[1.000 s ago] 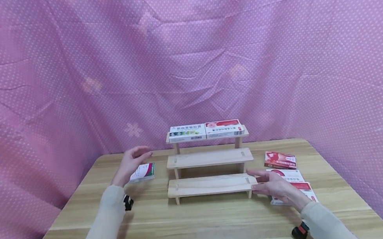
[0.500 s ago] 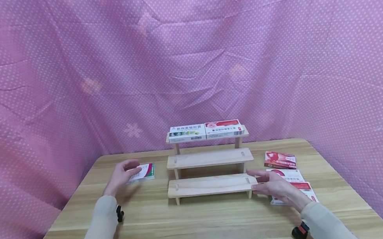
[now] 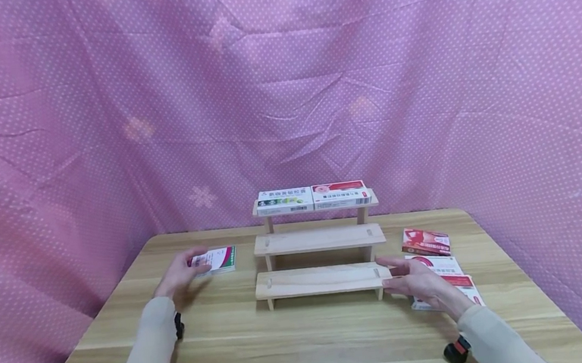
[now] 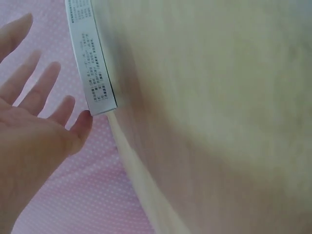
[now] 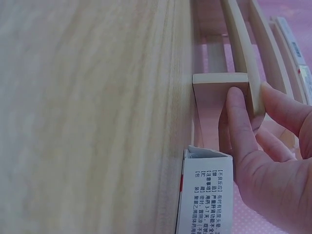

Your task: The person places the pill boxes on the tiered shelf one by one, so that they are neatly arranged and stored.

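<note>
My left hand [image 3: 176, 273] is at the near left end of a white medicine box [image 3: 222, 257] with a magenta and green edge, which lies on the table. In the left wrist view its fingers are spread beside the medicine box [image 4: 91, 58], and the little finger is at one corner; contact is unclear. My right hand [image 3: 426, 286] holds the right end of the lowest step of a three-tier wooden display shelf [image 3: 324, 279]. The right wrist view has the thumb [image 5: 285, 108] over the board and fingers below, against the support leg [image 5: 222, 79].
Two medicine boxes, one white and green [image 3: 284, 197] and one red and white [image 3: 339, 191], lie side by side on the top tier. Right of the shelf are a red box [image 3: 425, 243] and overlapping white-and-red boxes [image 3: 461, 285]. A pink dotted cloth [image 3: 280, 87] hangs behind the table.
My left hand has come down and to the left, from above the medicine box to its left end. The right hand keeps its hold on the shelf.
</note>
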{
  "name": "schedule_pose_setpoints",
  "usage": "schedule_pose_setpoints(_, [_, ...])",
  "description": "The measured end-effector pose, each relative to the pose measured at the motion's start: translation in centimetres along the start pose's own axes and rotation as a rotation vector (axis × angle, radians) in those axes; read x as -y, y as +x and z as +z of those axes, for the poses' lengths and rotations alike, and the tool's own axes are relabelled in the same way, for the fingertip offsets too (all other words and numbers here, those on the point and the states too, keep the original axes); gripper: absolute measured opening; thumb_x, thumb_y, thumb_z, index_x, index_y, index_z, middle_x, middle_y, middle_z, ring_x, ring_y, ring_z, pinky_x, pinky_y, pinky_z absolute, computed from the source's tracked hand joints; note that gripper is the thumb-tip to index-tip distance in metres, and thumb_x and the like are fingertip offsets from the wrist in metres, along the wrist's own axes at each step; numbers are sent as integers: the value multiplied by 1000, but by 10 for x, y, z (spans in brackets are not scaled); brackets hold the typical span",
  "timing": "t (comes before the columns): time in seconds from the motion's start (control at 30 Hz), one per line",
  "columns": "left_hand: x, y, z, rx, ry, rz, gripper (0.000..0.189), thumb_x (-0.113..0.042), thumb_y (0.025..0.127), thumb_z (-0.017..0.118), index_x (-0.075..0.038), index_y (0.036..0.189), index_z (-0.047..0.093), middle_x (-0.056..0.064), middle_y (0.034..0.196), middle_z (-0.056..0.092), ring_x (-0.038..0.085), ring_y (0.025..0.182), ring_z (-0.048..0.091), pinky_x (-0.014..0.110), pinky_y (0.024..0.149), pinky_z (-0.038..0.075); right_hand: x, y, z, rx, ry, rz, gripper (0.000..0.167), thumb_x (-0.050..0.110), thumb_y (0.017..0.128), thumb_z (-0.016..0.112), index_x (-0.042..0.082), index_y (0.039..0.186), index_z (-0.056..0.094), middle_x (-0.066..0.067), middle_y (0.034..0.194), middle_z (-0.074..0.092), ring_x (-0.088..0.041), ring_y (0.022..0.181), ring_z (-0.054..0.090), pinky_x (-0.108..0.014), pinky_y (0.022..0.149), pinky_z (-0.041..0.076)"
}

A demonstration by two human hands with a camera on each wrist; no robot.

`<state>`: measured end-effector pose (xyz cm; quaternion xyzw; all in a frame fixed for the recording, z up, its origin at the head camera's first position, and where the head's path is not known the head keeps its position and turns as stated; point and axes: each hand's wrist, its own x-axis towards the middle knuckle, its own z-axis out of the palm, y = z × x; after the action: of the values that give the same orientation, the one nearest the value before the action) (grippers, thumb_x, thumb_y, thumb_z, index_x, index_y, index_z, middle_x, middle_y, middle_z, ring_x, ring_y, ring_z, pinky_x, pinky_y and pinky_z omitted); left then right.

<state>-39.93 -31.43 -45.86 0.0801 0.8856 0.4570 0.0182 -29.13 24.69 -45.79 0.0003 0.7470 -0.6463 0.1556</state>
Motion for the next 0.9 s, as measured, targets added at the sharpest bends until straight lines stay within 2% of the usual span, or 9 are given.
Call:
schedule_pose_setpoints(0.23, [7, 6, -1, 38, 23, -33, 64, -17, 90, 69, -1, 146, 41, 29, 156, 26, 48, 143, 21, 64, 118, 13, -1, 0, -1, 13, -3, -3, 64, 7, 87, 72, 11, 146, 47, -27, 143, 40, -19, 107, 62, -39, 95, 56])
schedule_pose_setpoints(0.37, [8, 10, 0, 57, 66, -42, 69, -17, 87, 71, -2, 147, 39, 28, 160, 13, 51, 145, 9, 67, 117, 6, -1, 0, -1, 5, -6, 0, 63, 7, 87, 72, 12, 145, 48, -26, 143, 40, -20, 107, 61, -38, 94, 56])
schedule_pose_setpoints(0.43, [8, 12, 0, 66, 54, -66, 70, -15, 86, 71, -3, 147, 39, 28, 161, 7, 53, 145, 5, 69, 116, 3, -1, 0, -1, 6, -7, -3, 64, 8, 87, 72, 12, 145, 48, -26, 143, 40, -20, 107, 61, -39, 95, 56])
schedule_pose_setpoints(0.5, [8, 13, 0, 84, 35, -85, 69, -13, 86, 70, -2, 147, 39, 29, 160, 12, 52, 144, 12, 68, 116, 7, -1, 0, -1, 7, -11, -6, 64, 8, 87, 72, 12, 146, 47, -26, 143, 40, -20, 107, 60, -39, 95, 56])
schedule_pose_setpoints(0.67, [6, 12, 1, 107, 71, -95, 62, -11, 87, 69, 1, 142, 43, 31, 152, 28, 49, 136, 30, 65, 115, 18, -1, 0, -1, 4, -5, -2, 64, 7, 87, 71, 12, 146, 47, -27, 143, 40, -19, 106, 61, -40, 95, 56])
schedule_pose_setpoints(0.8, [5, 10, 1, 114, 76, -85, 59, -9, 86, 69, 3, 139, 45, 32, 153, 24, 50, 136, 27, 66, 115, 14, -1, 0, -1, 3, 2, 1, 63, 7, 88, 71, 12, 146, 47, -29, 146, 36, -19, 107, 61, -40, 96, 55])
schedule_pose_setpoints(0.9, [4, 9, 1, 120, 100, -73, 57, -8, 86, 70, 1, 137, 46, 31, 151, 27, 48, 132, 32, 66, 114, 17, -1, -1, -2, 1, 1, 7, 63, 8, 88, 71, 13, 146, 47, -29, 147, 35, -19, 108, 61, -40, 96, 55])
